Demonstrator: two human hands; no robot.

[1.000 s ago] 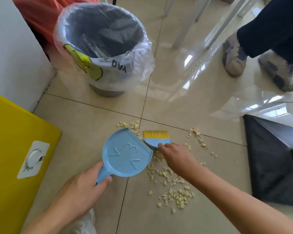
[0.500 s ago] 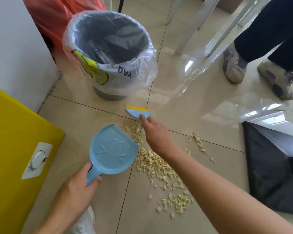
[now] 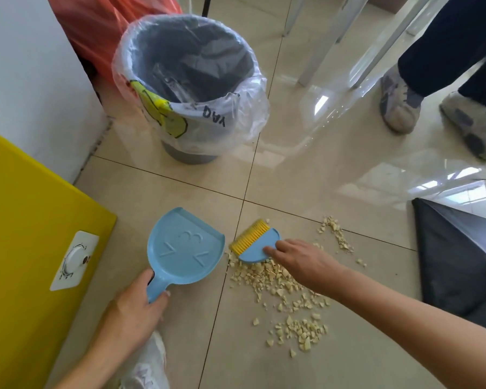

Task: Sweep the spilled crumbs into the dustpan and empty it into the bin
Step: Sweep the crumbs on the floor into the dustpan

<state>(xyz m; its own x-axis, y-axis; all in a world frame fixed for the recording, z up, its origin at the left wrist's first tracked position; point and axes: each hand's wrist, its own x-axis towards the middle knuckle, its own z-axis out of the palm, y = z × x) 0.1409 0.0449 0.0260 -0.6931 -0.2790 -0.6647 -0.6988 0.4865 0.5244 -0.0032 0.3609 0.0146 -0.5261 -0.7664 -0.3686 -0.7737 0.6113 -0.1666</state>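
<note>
Pale yellow crumbs [image 3: 275, 282] lie scattered on the beige tile floor, with a thinner trail [image 3: 335, 233] further right. My left hand [image 3: 136, 313] grips the handle of a blue dustpan [image 3: 185, 249], whose underside faces up just left of the crumbs. My right hand [image 3: 300, 262] holds a small blue brush with yellow bristles [image 3: 254, 242] at the far edge of the pile, bristles pointing toward the dustpan. The grey bin [image 3: 191, 82], lined with a clear plastic bag, stands open behind them.
A yellow cabinet [image 3: 26, 248] sits at the left, against a white wall. Another person's shoes [image 3: 399, 105] and white table legs [image 3: 328, 35] are at the back right. A dark mat [image 3: 455, 256] lies at the right. My own shoe [image 3: 149, 366] is below the dustpan.
My right hand pulled the brush back from near the bin's base to the far edge of the crumb pile. The dustpan stayed tilted beside the crumbs in my left hand.
</note>
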